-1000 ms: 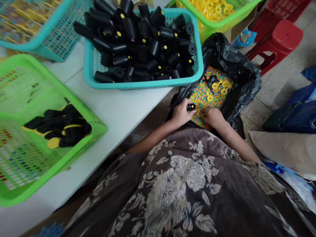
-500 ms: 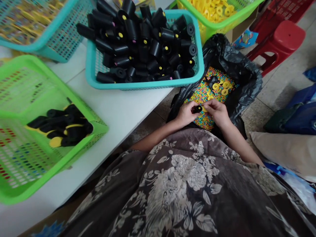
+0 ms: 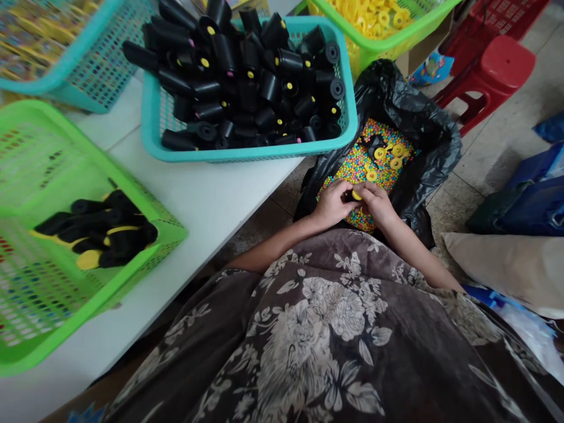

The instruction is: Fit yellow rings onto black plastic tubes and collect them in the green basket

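My left hand [image 3: 331, 203] is wrapped round a small black plastic tube [image 3: 348, 195], mostly hidden by the fingers. My right hand [image 3: 375, 201] pinches a round yellow cap [image 3: 356, 195] against the tube's end; whether it is seated there I cannot tell. Both hands are together over a bed of small multicoloured beads [image 3: 349, 169] in a container lined with a black plastic bag [image 3: 434, 138]. Several yellow ring-ended caps [image 3: 397, 150] lie loose on the beads, with a black piece [image 3: 373, 143] beside them.
On the white table [image 3: 211, 202] stands a teal basket [image 3: 247, 155] heaped with black tubes [image 3: 268, 85]. A green basket [image 3: 127, 288] at left holds capped black pieces [image 3: 123, 218]. Yellow parts [image 3: 374, 20] fill another green basket [image 3: 388, 44]. A red stool [image 3: 506, 61] is at right.
My right hand has moved left and closed in on the tube, bringing the yellow cap onto its end. My left hand still holds the tube. The whole view has shifted slightly.
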A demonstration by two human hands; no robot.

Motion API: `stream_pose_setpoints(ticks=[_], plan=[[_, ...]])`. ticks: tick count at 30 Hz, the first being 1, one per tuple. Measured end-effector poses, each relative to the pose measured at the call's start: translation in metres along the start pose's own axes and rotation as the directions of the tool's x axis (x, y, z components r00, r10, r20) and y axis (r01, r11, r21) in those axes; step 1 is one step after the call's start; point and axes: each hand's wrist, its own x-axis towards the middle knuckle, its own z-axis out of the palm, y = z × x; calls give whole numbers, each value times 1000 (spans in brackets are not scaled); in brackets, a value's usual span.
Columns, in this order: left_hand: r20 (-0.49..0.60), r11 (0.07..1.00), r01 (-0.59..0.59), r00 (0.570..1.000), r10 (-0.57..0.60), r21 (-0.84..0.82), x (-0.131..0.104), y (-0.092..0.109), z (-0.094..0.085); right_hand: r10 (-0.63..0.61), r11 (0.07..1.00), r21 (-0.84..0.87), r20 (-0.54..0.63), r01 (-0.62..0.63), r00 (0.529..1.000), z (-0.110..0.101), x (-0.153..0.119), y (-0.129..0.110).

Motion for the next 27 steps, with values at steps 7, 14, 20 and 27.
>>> stream_pose_setpoints(ticks=[7, 14, 20, 27], plan=[[-4, 996, -19, 1000, 20, 87, 0, 4, -4, 70, 992, 106, 0, -69, 998, 8, -1, 4], [-45, 997, 9, 999, -5, 73, -1, 0, -2, 111, 957, 264, 51, -121, 992, 9, 3, 13], [-67, 999, -21, 997, 23, 30, -1, -3, 0, 95, 940, 329, -10, -87, 995, 13, 3, 13], [98, 937, 172, 984, -149, -304, 0, -2, -6, 70, 955, 296, -120, -32, 990, 11, 3, 13]])
